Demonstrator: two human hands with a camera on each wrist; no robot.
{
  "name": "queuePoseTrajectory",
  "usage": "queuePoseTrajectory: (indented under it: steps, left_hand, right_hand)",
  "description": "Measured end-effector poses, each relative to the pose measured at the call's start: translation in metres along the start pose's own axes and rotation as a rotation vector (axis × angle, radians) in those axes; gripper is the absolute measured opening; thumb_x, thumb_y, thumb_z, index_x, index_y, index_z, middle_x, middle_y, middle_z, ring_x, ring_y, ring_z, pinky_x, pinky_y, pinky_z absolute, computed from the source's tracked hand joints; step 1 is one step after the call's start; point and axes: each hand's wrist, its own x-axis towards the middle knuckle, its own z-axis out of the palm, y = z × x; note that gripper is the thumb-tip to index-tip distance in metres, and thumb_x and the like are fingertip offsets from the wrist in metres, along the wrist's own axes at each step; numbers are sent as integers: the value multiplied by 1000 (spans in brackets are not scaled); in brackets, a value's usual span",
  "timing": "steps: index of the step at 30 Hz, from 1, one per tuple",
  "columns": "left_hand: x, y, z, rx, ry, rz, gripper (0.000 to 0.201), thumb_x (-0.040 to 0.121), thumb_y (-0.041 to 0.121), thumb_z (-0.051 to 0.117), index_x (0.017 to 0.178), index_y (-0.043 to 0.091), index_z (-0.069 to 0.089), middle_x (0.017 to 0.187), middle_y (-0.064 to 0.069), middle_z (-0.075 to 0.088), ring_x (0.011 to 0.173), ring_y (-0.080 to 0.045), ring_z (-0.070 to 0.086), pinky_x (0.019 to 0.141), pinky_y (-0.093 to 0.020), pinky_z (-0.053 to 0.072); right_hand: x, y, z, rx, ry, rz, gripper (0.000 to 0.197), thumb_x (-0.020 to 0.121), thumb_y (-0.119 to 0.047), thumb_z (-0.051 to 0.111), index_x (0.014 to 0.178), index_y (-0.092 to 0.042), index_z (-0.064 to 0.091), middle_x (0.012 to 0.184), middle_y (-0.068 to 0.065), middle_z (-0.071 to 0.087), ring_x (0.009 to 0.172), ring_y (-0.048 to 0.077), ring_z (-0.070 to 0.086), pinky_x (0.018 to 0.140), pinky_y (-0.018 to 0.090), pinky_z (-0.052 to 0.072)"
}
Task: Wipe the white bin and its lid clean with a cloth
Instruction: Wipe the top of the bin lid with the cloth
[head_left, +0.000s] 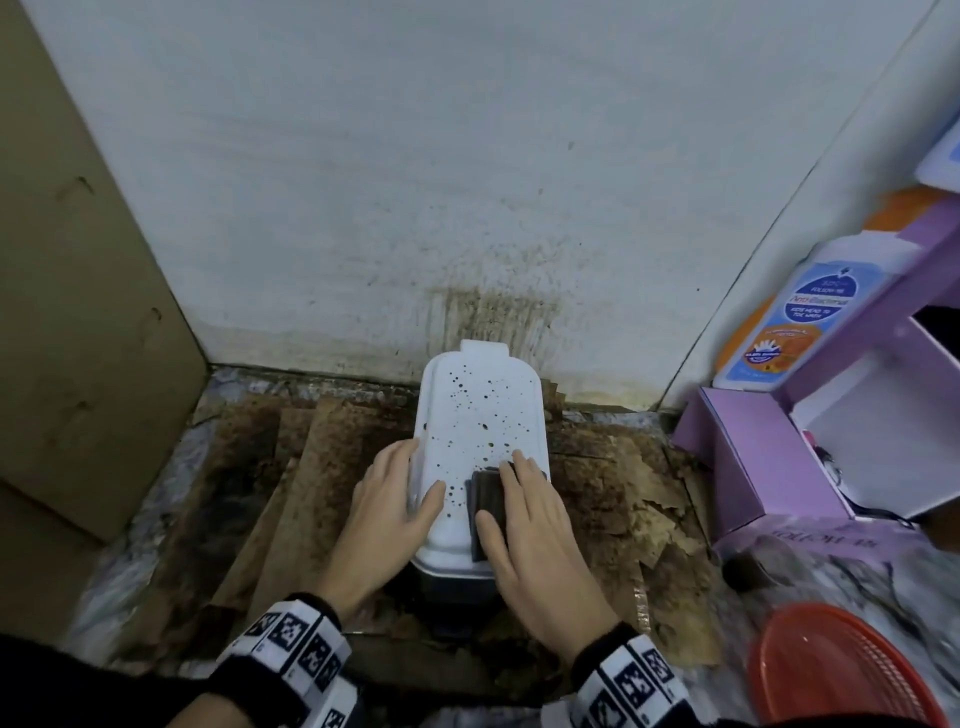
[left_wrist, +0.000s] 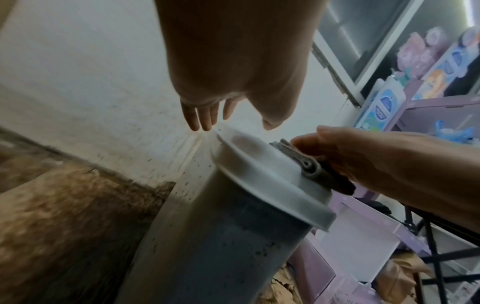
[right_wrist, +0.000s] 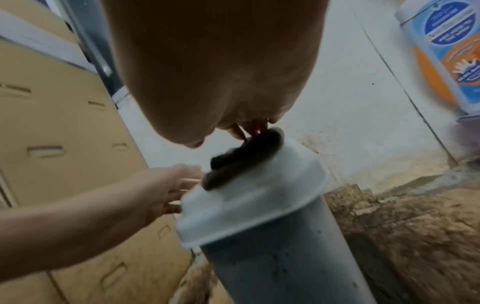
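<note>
The white bin stands against the wall, its grey-looking body (left_wrist: 221, 257) speckled with dirt. Its white lid (head_left: 467, 415) sits on top, dotted with dark spots. My left hand (head_left: 408, 480) rests at the lid's near left edge, fingers straight along the side and thumb on top. My right hand (head_left: 506, 493) lies flat on a dark folded cloth (head_left: 485, 493) and presses it onto the lid's near right part. In the left wrist view the cloth (left_wrist: 311, 170) shows its folded layers under that hand. In the right wrist view the cloth (right_wrist: 241, 158) lies across the lid.
Stained cardboard sheets (head_left: 311, 467) cover the floor around the bin. The wall (head_left: 493, 312) behind it is streaked with brown. Cardboard boxes (head_left: 78, 312) stand at the left. At the right are a purple shelf unit (head_left: 779, 457), a blue-and-orange bottle (head_left: 795, 322) and a red basket (head_left: 831, 670).
</note>
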Motion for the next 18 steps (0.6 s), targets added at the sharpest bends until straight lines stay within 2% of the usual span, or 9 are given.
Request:
queuePoseTrajectory:
  steps: [1,3,5,7,11,15,18]
  left_hand:
    - [-5,-5,1,-55,-31,-46,73,96,61,50,157,32,22,159,16,25,147,-10,30,121,-47,31]
    - [-13,-14,5,-158,-147,-151,105,85,75,55,161,35,-4,166,21,3,154,-9,12,125,-49,22]
    - [-18,-24,11,-205,-265,-194,132,69,87,64,155,42,-25,164,26,-18,155,-5,-4,127,-50,16]
    - [-18,-33,18,-213,-310,-153,142,61,85,75,150,48,-31,161,30,-26,155,-3,-11,127,-50,17]
    - [-13,-33,23,-262,-237,-63,144,58,73,87,154,52,-18,167,27,-7,156,-3,2,125,-51,24]
    - [-12,-32,22,-205,-225,-42,156,48,76,89,153,50,-23,167,24,-9,157,-5,1,125,-52,23]
    - [-11,-32,23,-162,-188,-24,158,45,78,89,156,46,-19,169,19,2,156,-10,11,121,-53,30]
  right_hand:
    - [0,0,5,-33,-1,-10,62,109,-44,16,159,-17,-8,166,-4,-18,151,5,-22,125,31,-5]
    - [-2,1,20,-108,56,-34,59,109,-37,13,159,-13,-9,167,1,-17,152,10,-21,125,36,-2]
    - [0,3,30,-124,112,-4,58,108,-34,12,159,-12,-6,168,2,-11,154,13,-15,125,38,0]
    - [4,6,33,-112,127,8,58,107,-33,12,159,-13,-5,168,1,-10,154,12,-13,125,36,-1]
    - [31,20,21,-152,71,-12,62,102,-41,2,157,-16,-12,166,1,-18,152,10,-20,125,33,-6]
    - [72,34,9,-131,-4,-5,74,93,-51,-5,158,-16,-10,164,-3,-21,150,8,-23,126,34,-7]
    - [84,38,6,-131,-25,-18,77,93,-52,-5,159,-14,-7,166,-1,-17,152,10,-20,125,32,-9]
